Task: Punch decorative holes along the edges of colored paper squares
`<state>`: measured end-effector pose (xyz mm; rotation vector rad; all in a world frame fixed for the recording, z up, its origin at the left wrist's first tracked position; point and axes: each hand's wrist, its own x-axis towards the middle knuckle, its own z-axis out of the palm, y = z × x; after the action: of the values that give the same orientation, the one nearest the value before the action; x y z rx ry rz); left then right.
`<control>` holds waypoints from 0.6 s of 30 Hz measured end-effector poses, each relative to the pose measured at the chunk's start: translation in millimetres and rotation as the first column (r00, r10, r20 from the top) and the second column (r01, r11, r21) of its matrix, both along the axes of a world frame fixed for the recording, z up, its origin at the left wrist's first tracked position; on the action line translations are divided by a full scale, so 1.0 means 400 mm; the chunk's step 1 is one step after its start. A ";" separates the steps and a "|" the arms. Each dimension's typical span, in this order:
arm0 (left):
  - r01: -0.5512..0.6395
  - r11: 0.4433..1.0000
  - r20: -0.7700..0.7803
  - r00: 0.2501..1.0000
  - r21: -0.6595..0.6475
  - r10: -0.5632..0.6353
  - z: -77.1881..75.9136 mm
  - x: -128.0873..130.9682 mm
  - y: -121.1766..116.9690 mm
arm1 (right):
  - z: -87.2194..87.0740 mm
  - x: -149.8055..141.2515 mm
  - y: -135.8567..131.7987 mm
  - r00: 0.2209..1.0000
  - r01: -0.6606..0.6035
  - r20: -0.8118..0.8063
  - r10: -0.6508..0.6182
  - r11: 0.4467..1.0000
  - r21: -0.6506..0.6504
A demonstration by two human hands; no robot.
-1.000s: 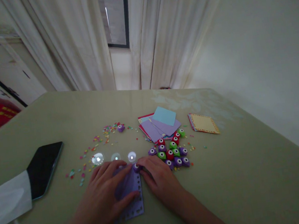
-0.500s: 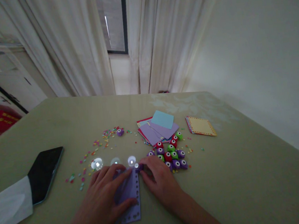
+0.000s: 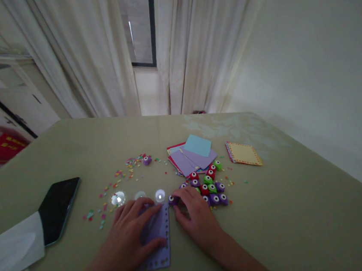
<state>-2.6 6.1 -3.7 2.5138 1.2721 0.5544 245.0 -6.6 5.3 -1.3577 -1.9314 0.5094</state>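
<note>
A lilac card [image 3: 158, 241] with small shapes punched along its right and bottom edges lies on the table. My left hand [image 3: 133, 231] rests over the card, fingers spread and pressing it flat, hiding much of its left side. Just off the card's upper right corner, my right hand [image 3: 195, 211] pinches a small purple craft punch [image 3: 172, 200] between thumb and fingers. Several red, green and purple craft punches [image 3: 211, 188] stand grouped beyond the right hand, and one more purple punch [image 3: 146, 160] sits farther back.
Three clear round discs [image 3: 159, 195] lie in a row above the left hand. Paper confetti [image 3: 118, 173] is scattered at left. Coloured cards [image 3: 198, 145] and a stack of edge-punched cards [image 3: 243, 152] lie farther back. A phone [image 3: 61, 208] and white sheet [image 3: 16, 247] are at left.
The purple craft punch has come off the card's top right corner and moved slightly right with my right hand. My left hand stays on the card.
</note>
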 end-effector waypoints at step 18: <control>0.110 0.953 0.089 0.992 -0.282 -0.088 0.048 -0.011 0.010 | 0.029 0.019 0.003 0.861 0.302 0.369 -0.350 0.936 0.182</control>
<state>-6.9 10.3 15.6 2.2786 1.1033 0.4053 252.4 -5.5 17.0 -1.7689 -1.9392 -0.0558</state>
